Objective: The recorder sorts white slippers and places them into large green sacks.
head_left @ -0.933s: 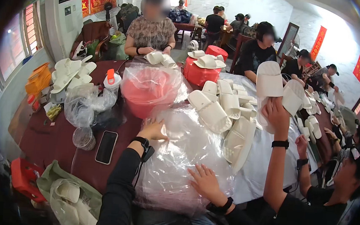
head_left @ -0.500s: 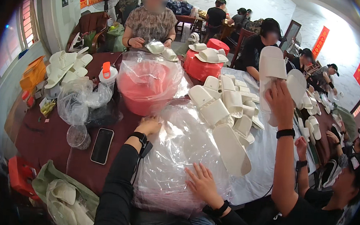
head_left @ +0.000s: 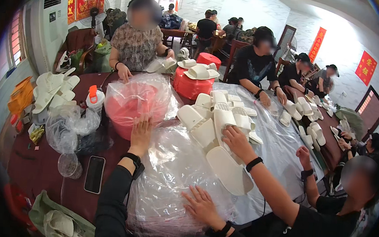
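Observation:
My left hand [head_left: 141, 136] is raised against the near side of the pink basin [head_left: 120, 123], its fingers stretched out. A clear plastic bag [head_left: 131, 89] covers the top of that basin. My right hand [head_left: 201, 205] lies spread on a stack of clear plastic bags [head_left: 162, 178] in front of me. Just beyond it, a single cream slipper [head_left: 229, 171] rests sole up at the edge of a pile of cream slippers [head_left: 196, 124]. From the right, a co-worker's hand [head_left: 237, 142] holds a slipper down on that pile.
On the left are a phone [head_left: 94, 174], a clear plastic cup [head_left: 69, 166], crumpled bags [head_left: 71, 125] and a bottle with an orange lid [head_left: 95, 97]. A red round bundle [head_left: 194, 85] carries slippers at the back. Across the table stands another person [head_left: 137, 47].
My left hand has moved from the bags' far edge up to the pink basin. The co-worker's hand has lowered a slipper onto the pile. My right hand stays on the bags.

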`<action>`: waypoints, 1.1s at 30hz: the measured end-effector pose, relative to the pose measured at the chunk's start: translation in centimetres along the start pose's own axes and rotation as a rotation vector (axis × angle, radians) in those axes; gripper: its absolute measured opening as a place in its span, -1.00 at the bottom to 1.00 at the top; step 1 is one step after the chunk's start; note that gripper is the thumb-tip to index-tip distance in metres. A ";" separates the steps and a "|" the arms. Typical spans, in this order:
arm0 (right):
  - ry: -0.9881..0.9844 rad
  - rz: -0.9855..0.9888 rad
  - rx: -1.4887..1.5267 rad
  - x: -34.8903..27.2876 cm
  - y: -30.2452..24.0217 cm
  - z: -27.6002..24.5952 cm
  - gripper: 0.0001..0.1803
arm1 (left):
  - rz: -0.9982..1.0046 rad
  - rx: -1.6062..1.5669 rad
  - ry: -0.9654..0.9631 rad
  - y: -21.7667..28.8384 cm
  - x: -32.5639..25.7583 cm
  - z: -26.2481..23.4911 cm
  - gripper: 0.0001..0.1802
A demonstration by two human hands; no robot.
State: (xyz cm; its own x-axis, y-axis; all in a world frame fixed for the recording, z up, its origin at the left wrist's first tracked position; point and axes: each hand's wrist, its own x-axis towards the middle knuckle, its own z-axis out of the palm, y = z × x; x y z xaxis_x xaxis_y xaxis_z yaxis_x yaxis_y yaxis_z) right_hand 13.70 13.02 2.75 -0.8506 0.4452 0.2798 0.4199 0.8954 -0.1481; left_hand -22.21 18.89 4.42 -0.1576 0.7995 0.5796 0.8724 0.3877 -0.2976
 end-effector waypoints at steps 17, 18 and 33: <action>-0.444 -0.197 0.102 4.3 4.4 -2.0 -0.39 | -0.059 -0.092 -0.071 0.5 -0.6 -1.9 -0.71; -0.516 -0.242 0.122 4.8 4.9 -2.3 -0.38 | -0.059 -0.093 -0.069 0.2 -0.7 -1.8 -0.71; -0.728 -0.163 0.617 9.8 8.1 -11.5 -0.49 | -0.121 -0.677 -0.290 -2.6 -3.7 -2.2 -0.43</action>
State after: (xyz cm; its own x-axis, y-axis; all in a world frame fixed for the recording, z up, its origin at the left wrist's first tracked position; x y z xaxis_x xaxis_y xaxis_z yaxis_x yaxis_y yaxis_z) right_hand 12.44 24.74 15.20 -0.9586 0.0157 -0.2842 0.2157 0.6916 -0.6893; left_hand -22.87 13.94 4.68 -0.3043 0.8944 0.3277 0.9206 0.1878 0.3423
